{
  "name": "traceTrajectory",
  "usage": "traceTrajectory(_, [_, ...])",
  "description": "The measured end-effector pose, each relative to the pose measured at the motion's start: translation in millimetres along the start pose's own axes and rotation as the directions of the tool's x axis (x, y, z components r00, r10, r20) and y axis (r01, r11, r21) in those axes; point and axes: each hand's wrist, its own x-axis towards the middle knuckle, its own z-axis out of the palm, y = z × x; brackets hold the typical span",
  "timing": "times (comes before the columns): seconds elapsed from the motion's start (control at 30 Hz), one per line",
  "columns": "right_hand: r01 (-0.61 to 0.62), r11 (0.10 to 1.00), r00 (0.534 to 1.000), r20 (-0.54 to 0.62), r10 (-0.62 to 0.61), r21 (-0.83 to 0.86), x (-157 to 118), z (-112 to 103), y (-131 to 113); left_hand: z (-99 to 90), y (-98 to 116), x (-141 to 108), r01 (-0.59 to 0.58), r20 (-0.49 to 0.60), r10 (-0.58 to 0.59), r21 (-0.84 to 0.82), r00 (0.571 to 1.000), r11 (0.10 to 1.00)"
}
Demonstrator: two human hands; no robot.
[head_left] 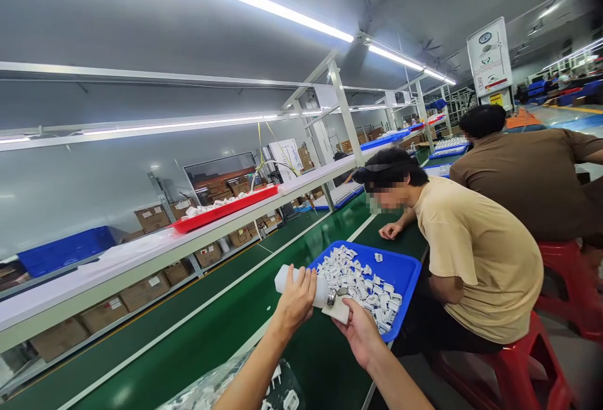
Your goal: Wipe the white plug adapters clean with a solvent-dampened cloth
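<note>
My left hand (296, 300) is wrapped round a white plastic bottle (321, 291), which lies tipped on its side with its metal-fitted neck (331, 297) pointing right. Just below that neck, my right hand (362, 333) grips a folded white cloth (336, 311) between thumb and fingers. The neck meets or nearly meets the cloth; I cannot tell which. Right behind both hands lies a blue tray (411, 267), holding many small white plug-like pieces (355, 275). Below my left forearm, a clear plastic bag (207, 385) and more white pieces (291, 399) show partly.
A green conveyor belt (198, 341) runs along the bench. Over it stands a shelf (141, 272) with a red tray (226, 210) of white parts. A co-worker in a beige shirt (480, 259) leans in close at the right, seated on a red stool (527, 360).
</note>
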Motion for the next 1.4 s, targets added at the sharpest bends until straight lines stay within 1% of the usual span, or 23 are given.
traceTrajectory(0.2, [0.000, 1.000, 1.000, 0.005, 0.000, 0.012, -0.9, -1.4, -0.2, -0.4, -1.0, 1.6, 0.007, 0.008, -0.006, -0.028, 1.000, 1.000])
traceTrajectory(0.37, [0.003, 1.000, 1.000, 0.010, -0.003, 0.028, -0.5, -2.0, -0.5, 4.9, 3.7, -1.1, 0.063, -0.009, -0.064, -0.075, 0.998, 0.995])
traceTrajectory(0.47, [0.008, 0.999, 1.000, 0.010, -0.008, 0.034, 0.5, -3.1, -1.1, 8.9, 9.0, -2.6, 0.124, -0.032, -0.129, -0.122, 0.991, 0.985])
traceTrajectory(0.57, [0.014, 0.999, 1.000, 0.002, -0.014, 0.034, 1.2, -5.1, -2.0, 12.1, 14.0, -3.4, 0.198, -0.059, -0.213, -0.195, 0.975, 0.961])
traceTrajectory(0.67, [0.024, 0.999, 1.000, 0.002, -0.025, 0.033, 0.8, -7.5, -3.3, 17.0, 17.7, -4.6, 0.273, -0.082, -0.312, -0.308, 0.947, 0.911])
traceTrajectory(0.73, [0.026, 0.999, 1.000, 0.000, -0.027, 0.030, 0.1, -8.9, -4.3, 22.7, 19.6, -5.7, 0.319, -0.085, -0.381, -0.400, 0.921, 0.859])
traceTrajectory(0.83, [0.022, 0.999, 1.000, -0.006, -0.022, 0.025, -0.6, -10.4, -6.0, 35.0, 20.9, -6.5, 0.381, -0.064, -0.484, -0.529, 0.873, 0.758])
traceTrajectory(0.93, [0.026, 0.999, 1.000, -0.008, -0.026, 0.021, -0.4, -13.2, -7.6, 51.1, 19.1, -5.8, 0.445, -0.020, -0.581, -0.623, 0.814, 0.644])
traceTrajectory(1.0, [0.029, 0.999, 0.999, -0.015, -0.029, 0.015, -1.0, -18.3, -8.0, 63.9, 15.5, -4.8, 0.500, 0.029, -0.648, -0.662, 0.761, 0.558])
traceTrajectory(1.07, [0.036, 0.999, 0.999, -0.024, -0.035, 0.008, -4.4, -27.7, -7.5, 78.5, 10.2, -4.2, 0.567, 0.090, -0.715, -0.680, 0.693, 0.464])
traceTrajectory(1.17, [0.050, 0.999, 0.998, -0.032, -0.050, -0.009, -18.0, -51.2, -6.0, 101.9, 0.6, -4.5, 0.661, 0.172, -0.803, -0.677, 0.571, 0.325])
traceTrajectory(1.27, [0.022, 0.998, 0.998, -0.049, -0.025, -0.057, -38.2, -83.6, -9.1, 122.5, -7.4, -6.6, 0.720, 0.221, -0.859, -0.660, 0.461, 0.216])
traceTrajectory(1.3, [0.003, 0.997, 0.998, -0.062, -0.008, -0.078, -44.8, -95.6, -11.7, 127.9, -8.7, -7.5, 0.729, 0.228, -0.871, -0.657, 0.435, 0.193])
traceTrajectory(1.33, [-0.018, 0.995, 0.996, -0.083, 0.009, -0.100, -50.7, -108.3, -14.9, 132.4, -9.3, -8.5, 0.732, 0.227, -0.879, -0.657, 0.419, 0.179])
traceTrajectory(1.4, [-0.058, 0.988, 0.989, -0.140, 0.038, -0.143, -60.0, -136.3, -21.3, 138.7, -7.7, -10.7, 0.713, 0.191, -0.885, -0.673, 0.425, 0.197])
